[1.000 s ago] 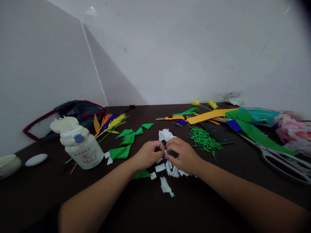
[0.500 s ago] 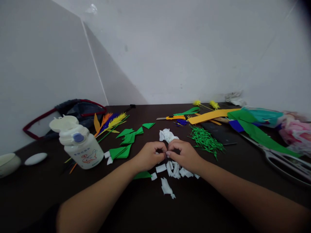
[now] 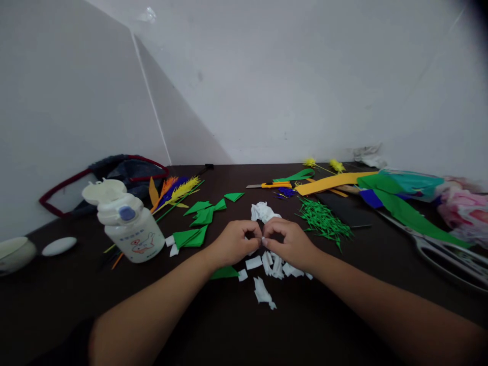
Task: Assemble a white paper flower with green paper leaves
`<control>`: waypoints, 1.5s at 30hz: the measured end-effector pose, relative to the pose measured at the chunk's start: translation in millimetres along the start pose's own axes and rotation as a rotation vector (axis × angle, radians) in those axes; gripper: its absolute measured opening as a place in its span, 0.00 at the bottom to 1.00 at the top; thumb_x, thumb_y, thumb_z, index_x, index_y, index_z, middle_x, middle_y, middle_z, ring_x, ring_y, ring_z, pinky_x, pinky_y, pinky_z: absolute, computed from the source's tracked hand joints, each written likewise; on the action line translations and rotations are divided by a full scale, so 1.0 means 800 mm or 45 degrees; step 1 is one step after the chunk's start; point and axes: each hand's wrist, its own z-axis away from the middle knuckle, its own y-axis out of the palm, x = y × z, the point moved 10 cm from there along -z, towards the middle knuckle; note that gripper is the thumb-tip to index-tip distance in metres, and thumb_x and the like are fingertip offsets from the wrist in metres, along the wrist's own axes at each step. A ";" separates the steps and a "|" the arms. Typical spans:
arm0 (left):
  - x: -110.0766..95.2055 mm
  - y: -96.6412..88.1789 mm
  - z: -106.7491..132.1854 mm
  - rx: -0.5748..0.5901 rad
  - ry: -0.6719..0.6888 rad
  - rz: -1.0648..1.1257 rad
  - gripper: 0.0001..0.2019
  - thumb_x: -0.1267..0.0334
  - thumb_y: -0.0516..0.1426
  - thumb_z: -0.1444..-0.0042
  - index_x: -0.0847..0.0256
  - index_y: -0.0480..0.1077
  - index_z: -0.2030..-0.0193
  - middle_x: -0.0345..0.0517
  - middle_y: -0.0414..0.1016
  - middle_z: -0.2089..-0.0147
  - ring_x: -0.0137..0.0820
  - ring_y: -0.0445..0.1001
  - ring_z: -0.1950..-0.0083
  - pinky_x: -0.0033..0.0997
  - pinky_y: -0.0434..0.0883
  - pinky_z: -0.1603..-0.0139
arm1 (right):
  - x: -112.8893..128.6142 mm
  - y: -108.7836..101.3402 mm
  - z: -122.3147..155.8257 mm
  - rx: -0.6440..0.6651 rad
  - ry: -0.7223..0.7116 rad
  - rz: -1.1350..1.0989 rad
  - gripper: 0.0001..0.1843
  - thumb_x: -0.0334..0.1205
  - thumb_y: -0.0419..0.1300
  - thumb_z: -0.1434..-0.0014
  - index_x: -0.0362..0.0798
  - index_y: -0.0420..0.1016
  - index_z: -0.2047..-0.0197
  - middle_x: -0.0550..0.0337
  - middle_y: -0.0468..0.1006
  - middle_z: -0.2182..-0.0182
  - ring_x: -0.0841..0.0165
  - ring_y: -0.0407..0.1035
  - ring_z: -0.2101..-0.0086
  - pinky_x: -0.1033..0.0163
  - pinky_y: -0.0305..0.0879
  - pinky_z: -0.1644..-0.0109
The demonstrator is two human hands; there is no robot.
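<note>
My left hand (image 3: pixel 234 245) and my right hand (image 3: pixel 288 243) meet fingertip to fingertip over the dark table. Both are closed in a pinch on a small white paper piece (image 3: pixel 263 241), mostly hidden by the fingers. Crumpled white paper pieces (image 3: pixel 263 211) lie just behind them. Cut white paper strips (image 3: pixel 272 265) are scattered on the near side, with one ragged white piece (image 3: pixel 263 293) closer to me. To the left are folded green paper pieces (image 3: pixel 190 237); thin twisted green paper bits (image 3: pixel 322 219) form a pile on the right.
A white bottle (image 3: pixel 133 234) with its lid up stands at left, near a white oval object (image 3: pixel 59 246) and a bowl (image 3: pixel 15 255). A yellow utility knife (image 3: pixel 276 185) lies at the back with its blade out. Large scissors (image 3: pixel 442 254) and paper strips (image 3: pixel 335 180) occupy the right.
The view has shifted very slightly. My hands stay together in the same pinch, with fingertips moved only a little.
</note>
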 end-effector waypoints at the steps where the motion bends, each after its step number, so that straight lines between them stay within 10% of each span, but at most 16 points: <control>1: 0.002 0.003 0.001 0.018 -0.027 0.034 0.04 0.71 0.51 0.56 0.63 0.65 0.77 0.36 0.65 0.79 0.23 0.61 0.76 0.22 0.58 0.76 | 0.001 0.000 0.000 -0.004 -0.006 0.008 0.05 0.29 0.55 0.54 0.47 0.66 0.76 0.61 0.69 0.74 0.70 0.64 0.71 0.63 0.61 0.65; 17: 0.003 0.009 -0.003 0.056 -0.026 0.318 0.03 0.72 0.50 0.56 0.64 0.65 0.76 0.38 0.67 0.76 0.25 0.64 0.73 0.24 0.61 0.71 | -0.017 0.002 0.005 0.044 0.185 -0.097 0.02 0.34 0.54 0.52 0.46 0.67 0.73 0.63 0.69 0.79 0.73 0.62 0.77 0.67 0.59 0.73; 39: 0.021 0.011 0.003 0.265 -0.010 -0.318 0.05 0.71 0.52 0.58 0.64 0.69 0.77 0.38 0.66 0.77 0.25 0.62 0.73 0.24 0.59 0.72 | -0.038 -0.017 0.003 -0.127 0.286 -0.195 0.04 0.30 0.54 0.56 0.46 0.65 0.73 0.65 0.66 0.80 0.75 0.60 0.78 0.68 0.58 0.75; 45: 0.004 0.006 0.002 0.082 -0.039 0.326 0.08 0.61 0.55 0.51 0.63 0.67 0.67 0.40 0.70 0.73 0.25 0.66 0.72 0.25 0.63 0.70 | -0.008 -0.020 0.000 -0.148 0.138 -0.073 0.05 0.29 0.54 0.55 0.46 0.67 0.72 0.65 0.68 0.79 0.75 0.61 0.78 0.68 0.59 0.74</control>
